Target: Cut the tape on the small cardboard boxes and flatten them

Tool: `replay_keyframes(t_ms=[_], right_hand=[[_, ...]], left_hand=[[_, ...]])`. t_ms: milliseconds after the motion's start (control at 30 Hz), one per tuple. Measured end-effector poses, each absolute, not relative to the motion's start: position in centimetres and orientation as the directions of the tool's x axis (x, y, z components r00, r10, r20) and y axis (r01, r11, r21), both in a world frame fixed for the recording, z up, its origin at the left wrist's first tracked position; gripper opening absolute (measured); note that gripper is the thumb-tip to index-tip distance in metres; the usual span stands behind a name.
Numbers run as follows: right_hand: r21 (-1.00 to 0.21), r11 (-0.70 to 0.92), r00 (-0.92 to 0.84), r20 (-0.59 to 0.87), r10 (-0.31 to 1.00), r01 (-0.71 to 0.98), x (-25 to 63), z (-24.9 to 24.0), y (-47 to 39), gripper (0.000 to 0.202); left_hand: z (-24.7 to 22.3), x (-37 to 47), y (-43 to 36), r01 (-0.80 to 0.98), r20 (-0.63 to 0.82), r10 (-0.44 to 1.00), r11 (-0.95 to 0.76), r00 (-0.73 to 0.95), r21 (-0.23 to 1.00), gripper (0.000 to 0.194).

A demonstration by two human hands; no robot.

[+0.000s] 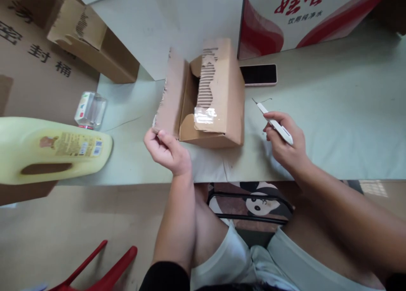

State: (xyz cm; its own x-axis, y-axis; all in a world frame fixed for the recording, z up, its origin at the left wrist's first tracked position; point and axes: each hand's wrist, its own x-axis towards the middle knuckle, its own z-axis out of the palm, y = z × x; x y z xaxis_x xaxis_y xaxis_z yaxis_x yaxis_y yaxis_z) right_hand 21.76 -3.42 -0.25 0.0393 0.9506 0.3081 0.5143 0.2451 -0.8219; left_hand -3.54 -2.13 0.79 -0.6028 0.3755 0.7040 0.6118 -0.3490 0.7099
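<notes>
A small brown cardboard box (234, 100) sits on the table, its top partly open. One flap (173, 94) with a torn edge leans out to the left; the other, with ripped corrugation and shiny clear tape (205, 115), covers part of the opening. My left hand (168, 151) is closed, pinching the near corner of the left flap between thumb and fingers. To the right of the box, my right hand (285, 141) grips a slim white utility knife (275, 128), its thin tip pointing up and left, apart from the box. What lies inside the box is too dark to make out.
A phone (260, 75) lies behind the box, near a red-and-white carton (304, 20). To the left are a clear bottle (91, 109), a large yellow jug (57, 151) and another opened cardboard box (95, 50). The table's front edge runs before my lap.
</notes>
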Motion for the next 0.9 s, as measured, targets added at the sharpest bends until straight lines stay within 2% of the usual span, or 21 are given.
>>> replay_keyframes(t_ms=[133,367,500,633,733,833,900], right_hand=[[-0.822,0.232,0.054,0.303,0.952,0.52,21.4,-0.8,-3.3,0.027],[-0.829,0.198,0.085,0.282,0.956,0.522,21.4,-1.6,-3.2,0.025],[-0.818,0.194,0.07,0.274,0.959,0.541,21.8,-1.8,-2.9,0.027],[-0.713,0.238,-0.008,0.309,0.951,0.66,22.2,-1.9,-2.3,0.032],[-0.574,0.214,-0.058,0.277,0.959,0.791,22.4,-1.9,-2.1,0.041],[-0.457,0.162,-0.077,0.2,0.977,0.875,22.7,-2.1,-2.1,0.051],[-0.415,0.158,-0.098,0.163,0.982,0.896,22.9,-2.3,-2.2,0.048]], left_hand=[[0.2,-5.0,-1.2,0.495,0.586,0.468,-0.315,-0.662,0.81,0.019],[-0.7,-6.7,-0.3,0.237,0.32,0.59,-0.215,-0.742,0.947,0.039],[-0.3,-6.6,-0.4,0.072,0.121,0.642,-0.103,-0.757,0.992,0.035],[-0.2,-6.5,-0.1,-0.072,-0.033,0.666,-0.031,-0.745,0.997,0.025],[-0.4,-6.6,0.0,-0.045,-0.045,0.691,0.018,-0.722,0.999,0.022],[-0.8,-6.4,-0.1,0.115,0.021,0.762,0.071,-0.648,0.991,0.019],[-1.0,-6.0,-0.3,0.187,0.03,0.817,0.096,-0.575,0.978,0.015]])
